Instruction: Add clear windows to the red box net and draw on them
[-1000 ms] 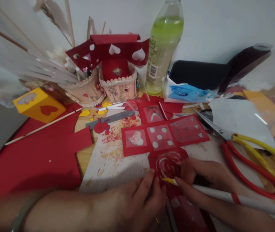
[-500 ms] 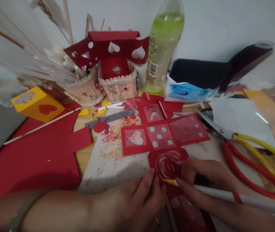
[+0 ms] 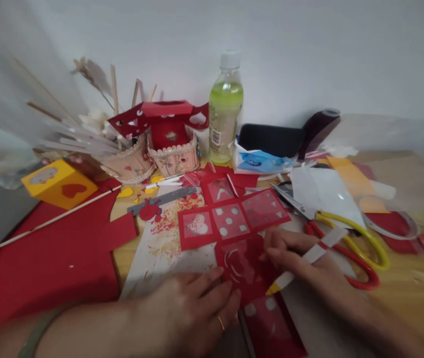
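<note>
Left forearm (image 3: 96, 328) nearly level from lower left; left hand (image 3: 199, 303) back up, fingers loosely bent, tips pointing right. Right forearm (image 3: 372, 313) slants in from lower right; right hand (image 3: 297, 256) curled, thumb and forefinger close together, apart from the left.

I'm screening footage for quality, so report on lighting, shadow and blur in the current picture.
Head view: dim, muted light overall; head view: a soft shadow on the white sheet beside the left hand; head view: pale sticks smeared toward the left edge; head view: label print on the bottle too soft to read.
</note>
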A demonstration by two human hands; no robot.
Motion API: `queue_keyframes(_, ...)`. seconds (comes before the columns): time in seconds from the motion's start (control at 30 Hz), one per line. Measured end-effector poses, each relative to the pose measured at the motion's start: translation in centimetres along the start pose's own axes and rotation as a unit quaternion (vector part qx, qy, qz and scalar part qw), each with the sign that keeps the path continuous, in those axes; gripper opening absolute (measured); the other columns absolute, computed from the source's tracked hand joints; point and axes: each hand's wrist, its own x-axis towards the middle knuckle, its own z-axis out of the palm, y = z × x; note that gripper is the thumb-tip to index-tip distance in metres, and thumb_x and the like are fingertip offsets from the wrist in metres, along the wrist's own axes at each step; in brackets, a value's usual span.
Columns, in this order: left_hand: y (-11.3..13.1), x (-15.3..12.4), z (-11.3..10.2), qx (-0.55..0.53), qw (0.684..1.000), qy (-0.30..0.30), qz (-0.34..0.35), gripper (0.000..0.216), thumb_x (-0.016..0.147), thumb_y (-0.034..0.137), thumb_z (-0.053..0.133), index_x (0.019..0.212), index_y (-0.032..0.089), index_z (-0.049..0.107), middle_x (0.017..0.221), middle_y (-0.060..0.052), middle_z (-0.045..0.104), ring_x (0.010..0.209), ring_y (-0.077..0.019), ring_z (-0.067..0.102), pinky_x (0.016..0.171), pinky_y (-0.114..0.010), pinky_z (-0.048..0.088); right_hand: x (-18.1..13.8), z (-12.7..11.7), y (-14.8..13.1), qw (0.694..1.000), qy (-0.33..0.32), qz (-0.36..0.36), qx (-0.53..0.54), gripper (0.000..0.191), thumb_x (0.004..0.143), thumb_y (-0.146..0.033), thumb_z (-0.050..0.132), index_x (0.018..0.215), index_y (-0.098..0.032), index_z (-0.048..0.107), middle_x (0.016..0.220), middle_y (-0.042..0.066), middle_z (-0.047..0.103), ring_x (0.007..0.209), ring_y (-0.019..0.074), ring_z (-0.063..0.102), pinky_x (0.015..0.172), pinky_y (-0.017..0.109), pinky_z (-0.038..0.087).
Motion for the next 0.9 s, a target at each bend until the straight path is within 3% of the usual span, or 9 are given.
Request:
queue_keyframes(0.13, -1.9, 1.4, -1.7, -0.030, 0.997, 0.060, -0.039, 0.022, 0.097, 0.022, 0.042, 0.104, 0.011, 0.059, 0.088, -0.003, 0.072, 0.077, -0.0108, 0.068, 0.061, -0.019, 0.056, -0.2, -1.2, -0.8, 0.999, 0.042, -0.023, 0.011, 0.046, 0.090, -0.045, 0.041, 0.052, -0.020, 0.042, 0.047, -0.004, 0.043, 0.044, 0.0097, 0.038, 0.046, 0.024, 0.031)
queue_keyframes(0.23, -3.1, 2.8, -3.2, 0.009, 0.992, 0.103, -0.074, 0.021, 0.096, 0.023, 0.044, 0.104, 0.012, 0.059, 0.094, -0.005, 0.072, 0.086, -0.0113, 0.068, 0.071, -0.020, 0.056, -0.7, -1.4, -2.1, 0.998, 0.042, -0.034, -0.031, 0.053, 0.094, -0.049, 0.031, 0.051, -0.021, 0.041, 0.045, -0.004, 0.043, 0.042, 0.0096, 0.038, 0.046, 0.024, 0.034)
queue_keyframes(0.37, -3.7, 5.0, -3.9, 0.062, 0.990, 0.126, 0.004, 0.017, 0.093, 0.019, 0.050, 0.106, 0.013, 0.059, 0.113, -0.006, 0.066, 0.104, -0.0149, 0.063, 0.086, -0.026, 0.053, -1.5, -1.0, -4.1, 0.999, -0.025, -0.011, -0.032, 0.052, 0.092, -0.051, 0.036, 0.049, -0.021, 0.046, 0.042, -0.003, 0.045, 0.038, 0.0097, 0.040, 0.046, 0.024, 0.038)
queue_keyframes(0.5, -3.1, 6.6, -3.7, 0.065, 0.995, 0.073, 0.019, 0.025, 0.097, 0.020, 0.036, 0.096, 0.018, 0.062, 0.091, 0.003, 0.069, 0.073, -0.0092, 0.066, 0.057, -0.017, 0.050, -2.1, -0.9, -5.3, 0.989, -0.130, 0.026, 0.058, 0.051, 0.086, -0.050, 0.048, 0.045, -0.020, 0.049, 0.037, -0.005, 0.042, 0.032, 0.0068, 0.036, 0.035, 0.020, 0.029)
queue_keyframes(0.6, -2.6, 7.2, -4.0, 0.022, 0.997, 0.068, -0.009, 0.031, 0.098, 0.024, 0.033, 0.088, 0.019, 0.062, 0.081, 0.004, 0.066, 0.067, -0.0078, 0.063, 0.049, -0.015, 0.043, -2.3, -0.8, -4.9, 0.967, -0.174, 0.054, 0.180, 0.050, 0.087, -0.052, 0.045, 0.050, -0.020, 0.057, 0.034, -0.005, 0.041, 0.027, 0.0060, 0.030, 0.028, 0.020, 0.021)
queue_keyframes(0.67, -2.4, 7.4, -4.4, -0.028, 0.993, 0.096, -0.061, 0.035, 0.099, 0.028, 0.030, 0.087, 0.018, 0.060, 0.080, 0.001, 0.065, 0.069, -0.0086, 0.062, 0.053, -0.016, 0.043, -2.3, -0.5, -4.3, 0.960, -0.124, 0.043, 0.248, 0.046, 0.087, -0.051, 0.044, 0.058, -0.020, 0.062, 0.038, -0.004, 0.047, 0.030, 0.0073, 0.035, 0.030, 0.020, 0.026)
queue_keyframes(0.77, -2.2, 7.4, -4.4, -0.074, 0.978, 0.115, -0.155, 0.036, 0.100, 0.033, 0.029, 0.087, 0.015, 0.058, 0.075, 0.000, 0.064, 0.065, -0.0093, 0.059, 0.057, -0.019, 0.043, -2.3, 0.0, -3.5, 0.962, -0.025, -0.007, 0.272, 0.020, 0.076, -0.039, 0.064, 0.067, -0.021, 0.063, 0.048, -0.004, 0.052, 0.042, 0.0077, 0.044, 0.041, 0.019, 0.037)
queue_keyframes(0.8, -2.1, 7.3, -4.3, -0.081, 0.977, 0.097, -0.171, 0.036, 0.100, 0.034, 0.030, 0.086, 0.015, 0.058, 0.073, 0.001, 0.064, 0.063, -0.0095, 0.059, 0.055, -0.019, 0.042, -2.3, 0.2, -3.5, 0.964, -0.007, -0.024, 0.265, 0.015, 0.072, -0.036, 0.069, 0.076, -0.022, 0.064, 0.051, -0.005, 0.053, 0.043, 0.0075, 0.044, 0.042, 0.018, 0.037)
queue_keyframes(0.9, -1.8, 6.9, -3.7, -0.113, 0.978, 0.003, -0.178, 0.030, 0.098, 0.033, 0.034, 0.089, 0.015, 0.057, 0.073, 0.002, 0.065, 0.061, -0.0105, 0.059, 0.052, -0.019, 0.039, -2.5, 0.4, -3.9, 0.968, 0.044, -0.066, 0.238, 0.029, 0.069, -0.041, 0.073, 0.091, -0.025, 0.065, 0.052, -0.006, 0.054, 0.041, 0.0072, 0.042, 0.036, 0.018, 0.030)
